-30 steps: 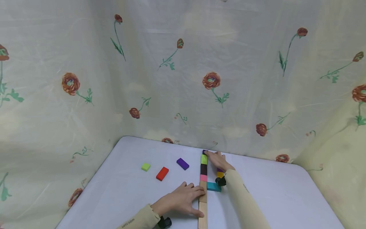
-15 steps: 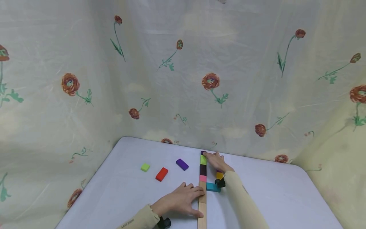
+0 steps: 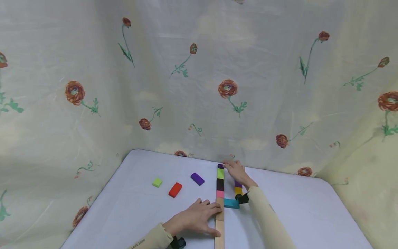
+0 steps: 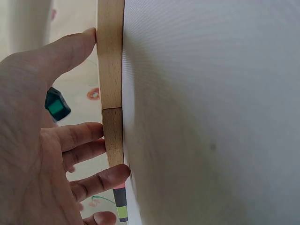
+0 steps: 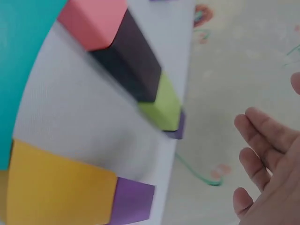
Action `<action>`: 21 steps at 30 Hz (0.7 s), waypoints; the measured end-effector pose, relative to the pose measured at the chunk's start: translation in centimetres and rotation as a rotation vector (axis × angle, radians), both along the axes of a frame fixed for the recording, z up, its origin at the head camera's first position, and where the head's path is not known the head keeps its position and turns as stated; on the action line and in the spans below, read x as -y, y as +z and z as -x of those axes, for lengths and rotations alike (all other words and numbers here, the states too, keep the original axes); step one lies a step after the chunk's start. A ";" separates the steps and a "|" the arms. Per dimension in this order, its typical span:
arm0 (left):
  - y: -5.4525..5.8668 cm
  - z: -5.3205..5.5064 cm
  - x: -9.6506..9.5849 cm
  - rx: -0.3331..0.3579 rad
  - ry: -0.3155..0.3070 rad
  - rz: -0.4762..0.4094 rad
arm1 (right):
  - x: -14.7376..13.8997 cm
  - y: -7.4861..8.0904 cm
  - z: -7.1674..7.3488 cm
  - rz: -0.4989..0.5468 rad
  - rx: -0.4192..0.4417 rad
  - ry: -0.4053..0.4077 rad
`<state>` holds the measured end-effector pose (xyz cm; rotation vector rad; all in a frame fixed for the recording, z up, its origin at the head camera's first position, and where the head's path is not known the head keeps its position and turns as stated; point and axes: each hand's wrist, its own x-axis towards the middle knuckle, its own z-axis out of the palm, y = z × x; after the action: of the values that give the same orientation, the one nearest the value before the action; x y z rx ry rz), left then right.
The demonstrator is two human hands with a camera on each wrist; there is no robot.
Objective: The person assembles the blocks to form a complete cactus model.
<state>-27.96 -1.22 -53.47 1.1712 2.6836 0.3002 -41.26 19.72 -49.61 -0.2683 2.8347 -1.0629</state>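
Note:
A straight row of blocks runs away from me along the table: two bare wooden blocks (image 3: 219, 243), then a pink block (image 3: 220, 194), a black block (image 3: 220, 184), a lime block (image 3: 220, 174) and a purple block (image 3: 220, 166) at the far end. With fingers spread, my left hand (image 3: 197, 216) touches the side of the wooden blocks; in the left wrist view the thumb and fingertips meet the wood (image 4: 111, 70). My right hand (image 3: 237, 173) hovers beside the purple end block, fingers loose. Nothing is between the fingers of that hand (image 5: 276, 178) in the right wrist view.
A teal block (image 3: 231, 203) juts right from the row, with a yellow block (image 3: 238, 191) and another purple block (image 3: 238, 184) leading away from it. Loose on the left lie a lime piece (image 3: 157, 183), a red block (image 3: 175, 190) and a purple block (image 3: 197, 179). Flowered cloth (image 3: 199, 103) hangs behind.
My right hand has come off the purple end block and shifted slightly up and right, uncovering more of it. The left hand keeps its place on the wood.

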 end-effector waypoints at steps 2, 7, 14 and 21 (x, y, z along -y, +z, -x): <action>0.1 0.0 0.0 0.006 0.006 -0.001 | -0.1 0.6 -0.4 0.033 -0.052 -0.005; 0.4 -0.3 -0.1 0.017 0.016 -0.001 | -0.6 1.3 -2.3 0.117 -0.146 -0.046; 0.6 -0.5 -0.2 0.019 0.030 0.000 | -1.7 -0.7 -5.6 0.158 -0.143 -0.123; 0.4 -0.4 -0.3 0.009 0.023 -0.002 | -2.7 -2.5 -7.5 0.165 -0.103 -0.162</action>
<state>-27.53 -0.88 -53.04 1.1368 2.6916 0.3110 -33.78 22.45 -52.06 -0.1099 2.9036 -1.3564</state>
